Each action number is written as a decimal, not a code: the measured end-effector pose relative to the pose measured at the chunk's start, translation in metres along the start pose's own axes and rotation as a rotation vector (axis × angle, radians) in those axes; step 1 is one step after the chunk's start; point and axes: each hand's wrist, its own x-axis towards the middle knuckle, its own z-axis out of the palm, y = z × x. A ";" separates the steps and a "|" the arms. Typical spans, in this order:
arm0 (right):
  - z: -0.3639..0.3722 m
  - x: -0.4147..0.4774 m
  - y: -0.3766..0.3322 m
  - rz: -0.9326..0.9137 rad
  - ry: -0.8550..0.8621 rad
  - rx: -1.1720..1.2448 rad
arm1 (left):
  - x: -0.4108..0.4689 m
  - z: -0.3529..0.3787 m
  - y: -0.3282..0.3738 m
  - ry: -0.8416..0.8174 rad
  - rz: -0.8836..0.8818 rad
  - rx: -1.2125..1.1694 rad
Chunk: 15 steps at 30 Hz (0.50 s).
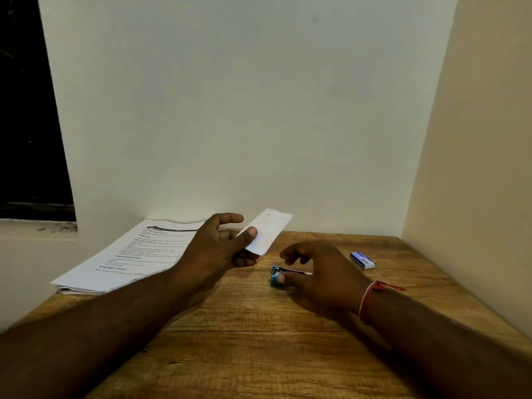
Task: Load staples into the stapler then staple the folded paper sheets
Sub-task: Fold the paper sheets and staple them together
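Hands reach out over one wooden table (259, 341), two of them, and both belong to one person. The left hand (218, 246) is lifted a little above the table. It holds one folded paper (267, 234). The thumb (251, 232) sits on top of the paper and the bent fingers are under it, so the paper is pinched between them. The paper's far end sticks up toward the wall.

The right hand (319, 275) is low, just over one small blue stapler (277, 276). The stapler lies on the table near the middle, between the two hands. The tip of the thumb touches the stapler's blue end. The other fingers are bent loosely above it, and I can see a gap of table under them. They are not closed on it. One red string band (367, 300) goes around this wrist.

One small blue and white box (363, 260) lies on the table to the right, apart from the stapler. One pile of printed sheets (129, 254) lies at the far left corner, by the wall. One dark window (28, 110) is on the left.
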 end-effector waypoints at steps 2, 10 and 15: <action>0.002 0.000 -0.008 -0.014 0.055 0.254 | -0.002 0.002 0.000 0.006 -0.028 -0.028; 0.011 -0.002 -0.015 -0.033 0.076 0.779 | -0.012 0.009 -0.002 -0.116 -0.042 0.048; 0.013 -0.001 -0.011 -0.064 0.122 0.706 | -0.016 0.007 0.003 -0.150 0.010 0.132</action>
